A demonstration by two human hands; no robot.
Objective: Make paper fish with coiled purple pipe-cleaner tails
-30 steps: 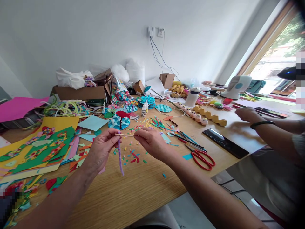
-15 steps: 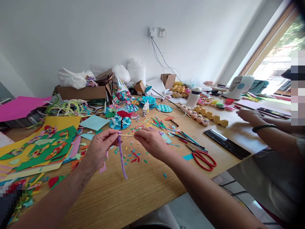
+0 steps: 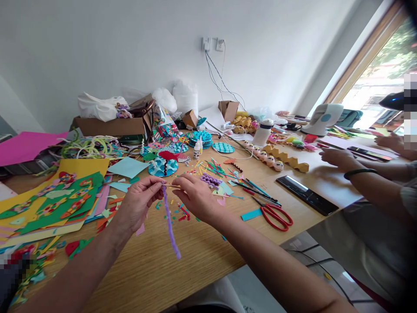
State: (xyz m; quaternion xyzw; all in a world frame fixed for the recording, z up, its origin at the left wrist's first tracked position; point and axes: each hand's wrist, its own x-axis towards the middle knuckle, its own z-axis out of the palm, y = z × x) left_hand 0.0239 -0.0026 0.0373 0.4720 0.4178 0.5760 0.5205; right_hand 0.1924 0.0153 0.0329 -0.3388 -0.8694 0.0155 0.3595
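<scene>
My left hand [image 3: 141,200] pinches one end of a purple pipe cleaner [image 3: 169,226] against a thin pale stick [image 3: 171,186]. The rest of the pipe cleaner hangs down over the wooden table, slightly curved. My right hand [image 3: 198,196] has its fingers closed on the other side of the stick, close to my left fingertips. Just beyond my right hand lie some coiled purple pipe cleaners [image 3: 211,181]. Colourful paper scraps [image 3: 184,212] are scattered beneath both hands.
Red-handled scissors [image 3: 276,216], pencils [image 3: 260,191] and a black phone [image 3: 308,195] lie to the right. Glue bottles [image 3: 197,151] stand behind my hands, near a blue decorated disc [image 3: 159,167]. Coloured paper sheets [image 3: 81,195] cover the left. Other people's hands [image 3: 337,156] are at far right.
My right hand has moved left along the stick, nearer my left hand. The pipe cleaner's hanging part looks longer and reaches lower. Coiled purple pipe cleaners now show more behind my right hand.
</scene>
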